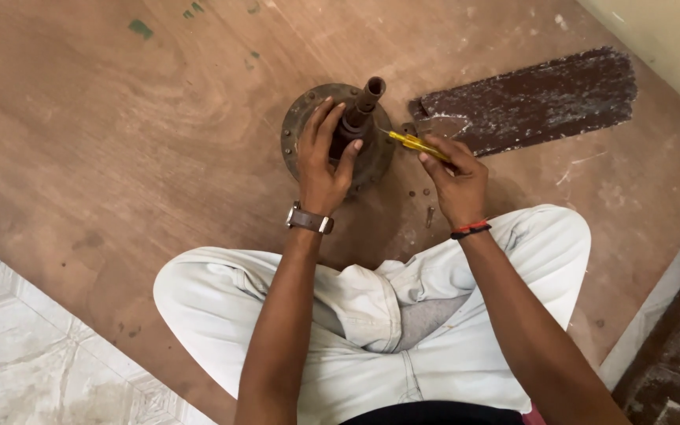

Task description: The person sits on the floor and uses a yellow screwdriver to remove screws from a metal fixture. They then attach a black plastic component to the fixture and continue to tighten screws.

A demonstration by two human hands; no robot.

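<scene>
A person sits cross-legged on a broad brown wooden board [104,157] laid over a pale patterned tile floor [33,370], light trousers [356,315] filling the lower middle of the view. To the upper right a dusty, dark brown fan blade [537,98] lies flat on the board, its narrow bracket end pointing toward a round, rusty fan motor housing [297,126] that rests on the board just ahead of the knees. A short dark shaft [365,102] rises from the middle of the housing, tilted slightly to the right. The left hand [324,161], a brown-strapped wristwatch [308,219] on its wrist, lies over the top of the housing with fingers curled around the base of the shaft, thumb pressed against its right side. The right hand [454,177], with a red and black band [471,229] at the wrist, is closed in a pinch on a yellow-handled screwdriver [412,142], whose tip reaches the right edge of the housing beside the blade's bracket. A few small dark screws [430,214] lie loose on the board between the housing and the right knee. Dark weathered wood [674,362] shows at the lower right corner.
</scene>
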